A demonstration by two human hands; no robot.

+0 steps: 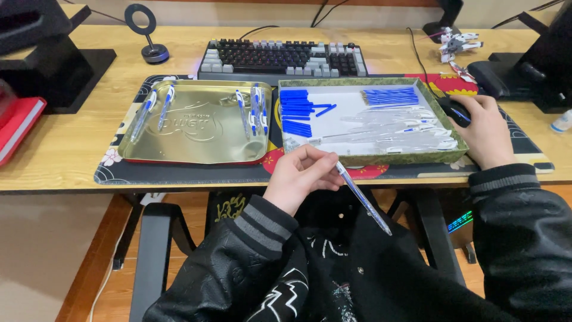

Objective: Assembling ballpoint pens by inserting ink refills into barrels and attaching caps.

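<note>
Pen (363, 200): slim, clear barrel with blue inner refill showing; held aslant in the left hand (301, 176), pinched at its upper end by the fingers (325, 164), tip end pointing down and to the right, below the counter (59, 155) edge, over the lap; touching nothing else. Computer mouse (456, 110): dark, low and rounded, lying on the patterned mat just right of the green-walled box; mostly covered by the right hand (485, 131), which rests on it.

The right hand (485, 130) covers most of a dark mouse (454, 110). The clear pen barrels (411, 132) in the green box (381, 158) blur together, uncountable. The red book (16, 126) and a white bottle (562, 122) run off the edges.
</note>
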